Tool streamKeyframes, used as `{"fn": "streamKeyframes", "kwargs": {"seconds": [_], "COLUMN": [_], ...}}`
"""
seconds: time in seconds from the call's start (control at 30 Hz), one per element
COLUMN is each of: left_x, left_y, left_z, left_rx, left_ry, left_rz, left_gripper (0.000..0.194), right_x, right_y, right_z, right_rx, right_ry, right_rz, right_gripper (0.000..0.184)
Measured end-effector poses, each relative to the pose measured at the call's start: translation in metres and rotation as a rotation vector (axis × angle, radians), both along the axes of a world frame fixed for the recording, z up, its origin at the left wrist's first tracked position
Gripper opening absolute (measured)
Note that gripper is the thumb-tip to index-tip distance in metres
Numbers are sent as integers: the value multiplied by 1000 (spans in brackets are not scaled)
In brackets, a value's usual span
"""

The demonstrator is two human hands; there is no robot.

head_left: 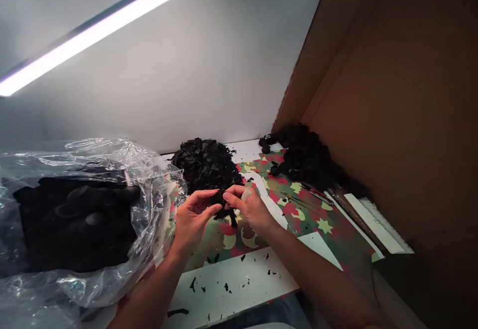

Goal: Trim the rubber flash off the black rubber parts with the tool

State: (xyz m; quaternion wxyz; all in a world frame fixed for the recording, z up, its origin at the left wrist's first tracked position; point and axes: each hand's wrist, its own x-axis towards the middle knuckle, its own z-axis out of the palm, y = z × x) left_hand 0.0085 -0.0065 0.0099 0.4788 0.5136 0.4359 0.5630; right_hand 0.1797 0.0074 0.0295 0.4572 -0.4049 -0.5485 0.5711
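Over the patterned table cover point(248, 237), both hands meet on a small black piece point(217, 198), which looks like rubber. My left hand point(192, 214) grips its left side, thumb and fingers closed around it. My right hand point(248, 207) pinches it from the right, with something pale on one finger. Fingers partly cover the piece, so its full shape is hidden. Just below the hands a black strip point(233, 218) shows. Right behind them rises a pile of black scraps point(205, 162).
On the left a clear plastic bag point(149, 219) holds black parts, some round point(93, 218). More black parts point(309, 155) are heaped at the back right, near thin metal tools point(317, 194). Black bits litter the white front strip point(231, 284). A cardboard wall point(392, 120) bounds the right.
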Motion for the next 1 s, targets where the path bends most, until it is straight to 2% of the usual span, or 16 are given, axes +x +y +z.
{"fn": "streamKeyframes", "kwargs": {"seconds": [0.17,0.3,0.43,0.5,0.57,0.63,0.7,0.83,0.9,1.0], "left_x": [0,0,-2,-3,-4,-5,-4,-5,-5,-5], "left_y": [2,3,3,4,4,5,6,7,7,7], "left_z": [-2,-1,0,0,0,1,2,3,2,0], "left_rx": [-49,-68,-151,-224,-266,-284,-281,-272,-303,-326], "left_ry": [-176,-200,-130,-137,-193,-281,-356,-406,-445,-503], "left_rz": [-23,-36,-89,-141,-167,-153,-133,-131,-135,-140], "left_gripper": [26,27,43,41,38,42,48,44,49,52], "right_x": [1,1,-2,-2,-2,1,4,9,8,6], "right_y": [0,-1,-3,-3,-3,-3,-3,-4,-6,-9], "right_z": [3,4,-2,-6,-8,-7,-5,-4,-4,-3], "right_rx": [-2,53,377,534,596,578,528,436,416,456], "right_ry": [72,2,-258,-372,-401,-359,-298,-162,-101,-147], "right_rz": [-31,-42,-119,-102,-81,-110,-204,-346,-310,-248], "right_gripper": [28,24,16,18,19,26,39,56,54,30]}}
